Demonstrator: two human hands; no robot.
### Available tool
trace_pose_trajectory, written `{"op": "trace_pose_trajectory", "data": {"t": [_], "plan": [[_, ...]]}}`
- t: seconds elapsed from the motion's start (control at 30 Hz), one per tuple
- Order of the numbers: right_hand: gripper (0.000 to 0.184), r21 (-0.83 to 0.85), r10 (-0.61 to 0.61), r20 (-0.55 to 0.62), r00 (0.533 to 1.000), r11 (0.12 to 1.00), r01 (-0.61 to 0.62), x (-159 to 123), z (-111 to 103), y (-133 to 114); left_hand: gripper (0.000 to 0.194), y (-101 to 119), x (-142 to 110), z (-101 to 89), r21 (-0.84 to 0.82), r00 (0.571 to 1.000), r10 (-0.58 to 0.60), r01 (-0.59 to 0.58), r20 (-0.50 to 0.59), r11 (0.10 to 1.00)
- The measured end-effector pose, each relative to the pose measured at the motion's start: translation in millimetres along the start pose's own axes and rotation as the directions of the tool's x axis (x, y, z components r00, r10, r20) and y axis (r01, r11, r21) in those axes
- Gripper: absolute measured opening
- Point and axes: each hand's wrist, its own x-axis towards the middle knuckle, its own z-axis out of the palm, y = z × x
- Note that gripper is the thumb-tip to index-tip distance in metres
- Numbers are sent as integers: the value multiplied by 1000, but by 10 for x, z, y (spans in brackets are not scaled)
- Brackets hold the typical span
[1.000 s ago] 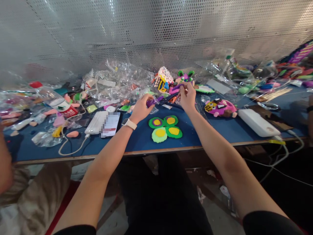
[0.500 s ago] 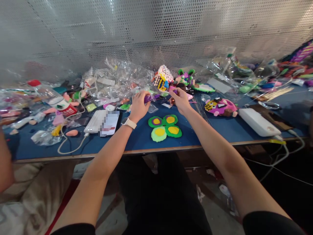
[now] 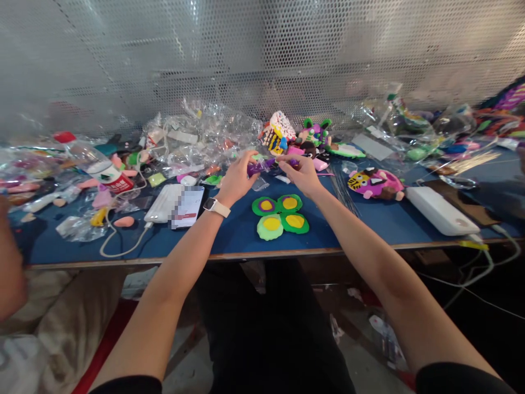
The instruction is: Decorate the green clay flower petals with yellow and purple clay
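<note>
My left hand (image 3: 237,179), with a watch at the wrist, is closed around a lump of purple clay (image 3: 255,167), which seems to be in a clear wrapper. Close by on the right, my right hand (image 3: 302,174) has its fingers pinched at the purple stuff; a bit of purple shows by the knuckles, and what lies between the fingertips is hard to make out. Below both hands, several flat green clay rounds with yellow centres lie together like a clover (image 3: 295,222). One round (image 3: 266,206) has a purple ring around its yellow middle; another (image 3: 270,226) is pale green.
A phone (image 3: 188,207) overlaps a white power bank (image 3: 162,203) on the left; another white power bank (image 3: 442,210) is at right. Behind stand clay figures, including a pink one (image 3: 376,184), crumpled clear wrappers (image 3: 217,128) and a bottle (image 3: 109,175). Someone's arm (image 3: 10,262) shows at far left.
My hands have come closer together, the right one moving left toward the purple clay. The whole view has shifted slightly. The green rounds lie as before.
</note>
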Motion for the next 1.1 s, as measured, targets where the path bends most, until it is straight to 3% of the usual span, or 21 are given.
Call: {"op": "trace_pose_trajectory", "data": {"t": [0.1,0.2,0.37,0.5,0.67,0.87,1.0,1.1], "plan": [[52,-33,-20,-100,995,999,16,-28,25,-102,62,51,-19,35,-64,1000,4,-2,21,998],[48,-24,-24,-91,996,999,21,-35,39,-156,64,100,-26,60,-96,999,16,-12,37,995],[50,141,38,-28,999,989,-34,-51,38,-221,74,130,-20,101,-95,998,36,-30,54,995],[52,46,6,-20,1000,999,-5,-60,37,-244,71,121,-27,132,-94,994,51,-42,96,995],[55,24,36,-51,998,999,-35,-42,62,-214,62,136,-52,178,-176,996,70,-58,60,983],[36,-53,7,-124,992,999,-13,-45,97,-224,63,131,-91,252,-209,1000,28,-27,4,978],[22,-164,-24,-65,998,986,13,-67,107,-275,66,102,-103,259,-165,999,36,-37,-10,986],[32,-222,8,46,999,975,2,-77,106,-312,66,81,-109,243,-130,998,34,-39,-44,991]]}}
